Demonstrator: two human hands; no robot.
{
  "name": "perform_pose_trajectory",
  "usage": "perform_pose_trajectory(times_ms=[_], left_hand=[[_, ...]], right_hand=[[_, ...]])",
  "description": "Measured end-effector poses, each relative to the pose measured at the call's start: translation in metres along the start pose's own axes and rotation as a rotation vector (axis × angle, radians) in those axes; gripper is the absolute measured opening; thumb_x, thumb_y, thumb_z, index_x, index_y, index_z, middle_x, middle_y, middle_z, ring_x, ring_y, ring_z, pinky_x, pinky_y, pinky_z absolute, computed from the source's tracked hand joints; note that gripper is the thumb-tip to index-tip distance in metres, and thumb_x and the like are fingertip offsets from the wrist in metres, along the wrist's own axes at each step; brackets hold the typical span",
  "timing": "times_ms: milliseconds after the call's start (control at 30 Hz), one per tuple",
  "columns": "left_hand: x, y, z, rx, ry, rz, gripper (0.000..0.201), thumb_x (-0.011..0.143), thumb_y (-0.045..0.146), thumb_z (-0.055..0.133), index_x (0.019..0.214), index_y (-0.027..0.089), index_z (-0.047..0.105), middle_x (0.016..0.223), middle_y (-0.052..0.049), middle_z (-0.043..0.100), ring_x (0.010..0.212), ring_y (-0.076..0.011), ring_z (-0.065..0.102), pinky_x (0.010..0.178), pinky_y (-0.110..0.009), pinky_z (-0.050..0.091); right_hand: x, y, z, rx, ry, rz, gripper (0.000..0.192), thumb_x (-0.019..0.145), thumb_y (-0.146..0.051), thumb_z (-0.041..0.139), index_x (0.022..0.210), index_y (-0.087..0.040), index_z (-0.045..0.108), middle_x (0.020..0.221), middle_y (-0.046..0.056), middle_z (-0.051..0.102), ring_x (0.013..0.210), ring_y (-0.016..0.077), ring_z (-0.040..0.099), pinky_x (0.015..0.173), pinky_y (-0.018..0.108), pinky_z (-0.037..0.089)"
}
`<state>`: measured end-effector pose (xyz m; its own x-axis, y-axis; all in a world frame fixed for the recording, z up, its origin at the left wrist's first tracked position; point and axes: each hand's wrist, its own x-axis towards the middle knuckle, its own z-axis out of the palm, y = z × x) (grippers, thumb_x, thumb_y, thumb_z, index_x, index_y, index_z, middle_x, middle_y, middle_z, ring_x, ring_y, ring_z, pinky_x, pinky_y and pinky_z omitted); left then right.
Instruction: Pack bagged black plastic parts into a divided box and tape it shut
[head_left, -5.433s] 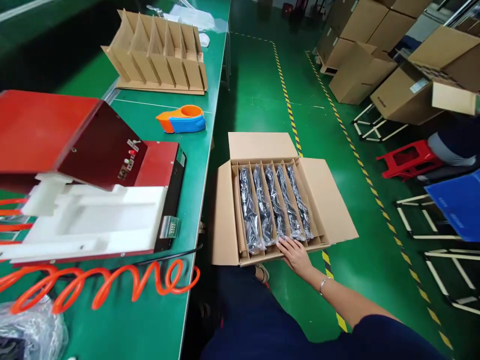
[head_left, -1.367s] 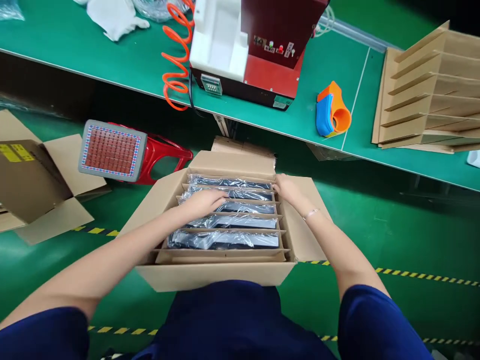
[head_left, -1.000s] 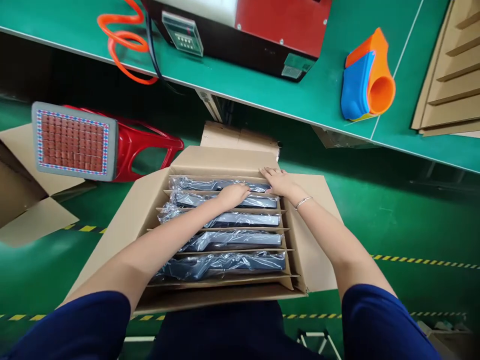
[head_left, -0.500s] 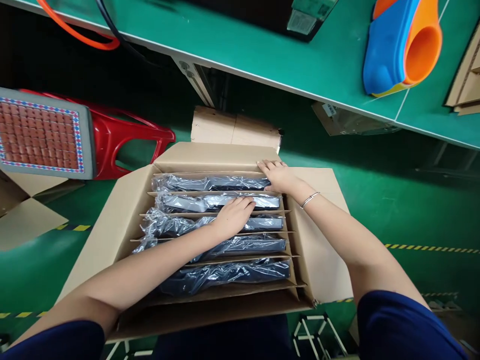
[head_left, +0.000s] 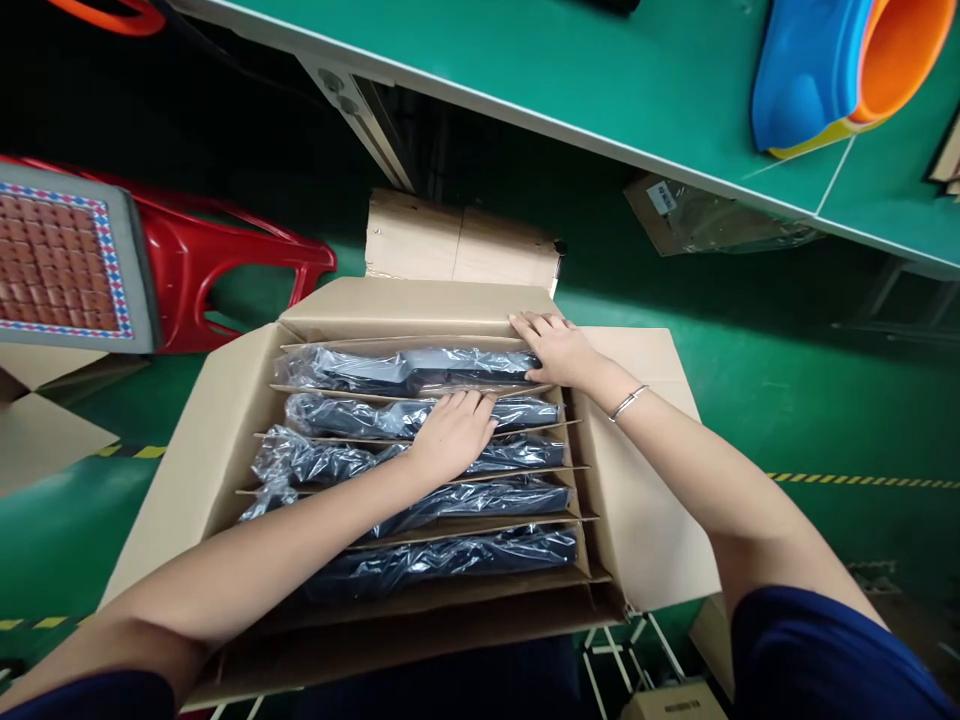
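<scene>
A carton (head_left: 187,470) stands with its flaps spread. Inside, cardboard dividers (head_left: 450,530) separate several dark flat items in clear plastic bags, such as the farthest bagged item (head_left: 360,368) and the second bagged item (head_left: 360,412). My left hand (head_left: 454,435) rests palm down across the second and third bagged items, its fingers stretched out side by side. At the far right corner, my right hand (head_left: 559,350) has its fingers spread over the far wall of the carton, with the thumb at the right end of the farthest bagged item. Its palm is hidden.
Beyond the carton runs a green workbench (head_left: 600,100) holding a blue and orange holder (head_left: 810,80). A red stool (head_left: 180,270) with a patterned cushion is on the left. Under the bench is a wooden board (head_left: 457,240). An open box (head_left: 45,430) lies at left.
My left hand has shifted slightly left over the bagged items. The right hand stays at the far corner. The view has moved a little, with the bench sliding upward.
</scene>
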<state>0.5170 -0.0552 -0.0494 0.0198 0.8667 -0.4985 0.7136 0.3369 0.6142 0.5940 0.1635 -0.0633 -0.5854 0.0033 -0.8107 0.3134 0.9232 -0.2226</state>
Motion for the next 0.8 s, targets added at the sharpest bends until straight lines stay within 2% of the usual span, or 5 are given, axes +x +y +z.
perform_pose_trajectory(times_ms=[200, 300, 433, 600, 800], left_hand=[[-0.006, 0.001, 0.002, 0.005, 0.001, 0.017, 0.035, 0.098, 0.023, 0.043, 0.125, 0.007, 0.061, 0.109, -0.017, 0.066, 0.1, -0.0311, 0.062, 0.088, -0.045, 0.05], [-0.004, -0.001, 0.001, -0.002, -0.01, 0.027, 0.033, 0.099, 0.024, 0.041, 0.119, 0.009, 0.063, 0.105, -0.016, 0.066, 0.099, -0.0307, 0.062, 0.088, -0.044, 0.049], [-0.002, -0.002, 0.0, 0.0, -0.016, 0.024, 0.035, 0.099, 0.025, 0.04, 0.124, 0.01, 0.061, 0.108, -0.016, 0.066, 0.101, -0.0306, 0.061, 0.09, -0.043, 0.048], [0.0, -0.002, -0.002, -0.004, -0.03, 0.009, 0.04, 0.099, 0.026, 0.041, 0.131, 0.009, 0.057, 0.113, -0.018, 0.065, 0.103, -0.0317, 0.061, 0.091, -0.044, 0.048], [0.006, -0.008, -0.008, -0.028, 0.052, 0.014, 0.042, 0.098, 0.027, 0.048, 0.134, 0.007, 0.056, 0.127, -0.019, 0.062, 0.114, -0.0323, 0.058, 0.099, -0.045, 0.047]], right_hand=[[-0.003, -0.004, 0.004, -0.076, -0.009, -0.021, 0.106, 0.076, -0.039, 0.078, 0.16, -0.014, 0.017, 0.164, 0.02, 0.024, 0.145, 0.0411, 0.029, 0.114, 0.055, 0.033], [-0.008, -0.009, -0.001, -0.155, 0.064, -0.163, 0.071, 0.087, -0.033, 0.066, 0.15, -0.012, 0.039, 0.152, 0.02, 0.044, 0.133, 0.0368, 0.044, 0.104, 0.046, 0.039], [-0.008, -0.015, -0.006, -0.179, -0.033, -0.181, 0.035, 0.092, -0.032, 0.06, 0.118, -0.008, 0.064, 0.115, 0.02, 0.067, 0.108, 0.0318, 0.06, 0.089, 0.038, 0.043], [-0.002, -0.017, -0.023, -0.045, -0.127, -0.072, 0.038, 0.09, -0.031, 0.063, 0.12, -0.007, 0.062, 0.107, 0.018, 0.073, 0.101, 0.031, 0.066, 0.082, 0.036, 0.044], [0.009, 0.004, -0.049, 0.34, -0.036, 0.013, 0.043, 0.083, -0.028, 0.068, 0.125, -0.017, 0.063, 0.115, 0.008, 0.073, 0.1, 0.0245, 0.067, 0.077, 0.029, 0.045]])
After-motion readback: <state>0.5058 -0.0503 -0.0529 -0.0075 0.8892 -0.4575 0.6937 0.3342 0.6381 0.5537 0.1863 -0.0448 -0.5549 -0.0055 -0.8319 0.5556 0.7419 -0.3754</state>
